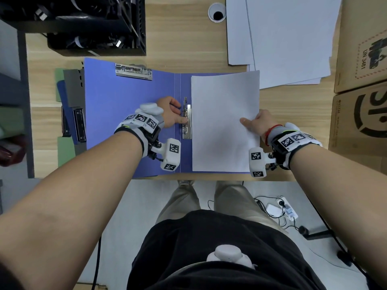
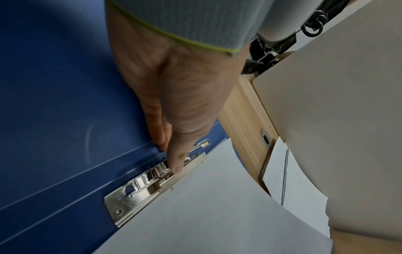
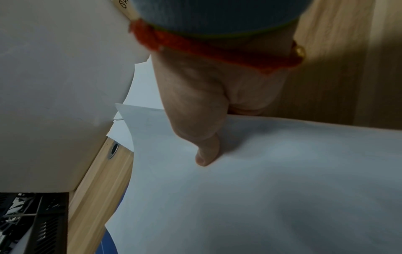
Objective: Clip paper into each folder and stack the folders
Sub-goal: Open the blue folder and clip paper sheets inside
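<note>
An open blue folder (image 1: 125, 105) lies flat on the wooden desk. A metal clip (image 1: 187, 130) sits just right of its spine, with the lever raised. One white sheet of paper (image 1: 222, 122) lies on the folder's right half, its left edge at the clip. My left hand (image 1: 171, 114) is at the clip: the thumb (image 2: 177, 159) presses straight down on the clip (image 2: 135, 194) while the other fingers rest on the spine crease. My right hand (image 1: 259, 122) pinches the sheet's right edge, thumb (image 3: 206, 154) on top of the paper (image 3: 261, 189), fingers hidden beneath.
A pile of loose white sheets (image 1: 289, 38) lies at the back right. Cardboard boxes (image 1: 362, 49) line the right side. A black tray (image 1: 83, 24) stands at the back left. Other folders (image 1: 69, 91) lie beneath the blue one's left edge. A second clip (image 1: 134, 71) sits on the left flap.
</note>
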`<state>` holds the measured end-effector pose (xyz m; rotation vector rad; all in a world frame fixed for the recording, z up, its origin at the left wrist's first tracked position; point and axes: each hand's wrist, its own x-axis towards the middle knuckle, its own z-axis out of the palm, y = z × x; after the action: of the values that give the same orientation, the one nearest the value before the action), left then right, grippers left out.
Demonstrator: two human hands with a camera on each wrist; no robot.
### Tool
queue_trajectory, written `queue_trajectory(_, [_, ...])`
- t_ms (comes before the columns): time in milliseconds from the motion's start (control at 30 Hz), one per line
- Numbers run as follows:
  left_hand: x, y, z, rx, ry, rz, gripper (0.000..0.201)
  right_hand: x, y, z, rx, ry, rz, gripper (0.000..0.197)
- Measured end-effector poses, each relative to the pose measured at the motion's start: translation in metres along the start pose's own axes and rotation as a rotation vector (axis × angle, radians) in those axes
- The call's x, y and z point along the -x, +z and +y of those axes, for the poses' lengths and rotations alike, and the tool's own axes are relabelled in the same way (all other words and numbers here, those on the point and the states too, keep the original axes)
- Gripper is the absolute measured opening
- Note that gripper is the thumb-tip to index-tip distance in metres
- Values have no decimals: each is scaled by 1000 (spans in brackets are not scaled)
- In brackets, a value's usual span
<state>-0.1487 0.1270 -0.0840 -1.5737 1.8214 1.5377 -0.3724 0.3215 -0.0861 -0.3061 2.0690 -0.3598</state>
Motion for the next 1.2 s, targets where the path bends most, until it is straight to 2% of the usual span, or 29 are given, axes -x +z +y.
queue_trajectory(200, [0, 2, 0, -13, 1, -22, 56, 2, 4, -3, 20, -19, -25, 31])
queue_trajectory(500, [-5, 3, -2, -35, 16, -37, 63, 3, 10, -7, 51, -7, -9, 36])
queue_trajectory(633, [-5, 8, 2, -179, 26, -100, 82, 3, 11, -7, 44, -18, -4, 35])
queue_trajectory(767, [0, 13, 7, -432, 48, -83, 94, 1, 13, -7, 56, -12, 7, 35])
queue_trajectory(900, [4, 22, 10, -525, 91, 9, 85, 1, 13, -8, 61, -18, 13, 35])
queue_trajectory(1100, [5, 22, 17, -585, 52, -1, 82, -1, 11, -15, 126, -1, 44, 36])
queue_trajectory(1200, [6, 21, 18, -579, 59, -4, 79, -2, 0, -13, 160, 4, 121, 31])
